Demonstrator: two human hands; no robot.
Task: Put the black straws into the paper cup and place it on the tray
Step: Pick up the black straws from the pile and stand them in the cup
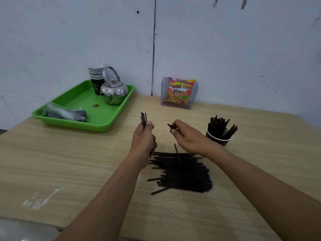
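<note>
while loose black straws (180, 171) lie crosswise in a pile nearest the person, both hands hold small bunches above it.
the left hand (144, 137) grips a bundle of straws (143, 119) standing nearly upright; the right hand (186, 136) pinches a few straws (172, 126), tips pointing left. the paper cup (219, 139), already bristling with straws, stands just beyond and right of the right hand, the nearer one; the green tray (78, 123) sits far left, well apart.
</note>
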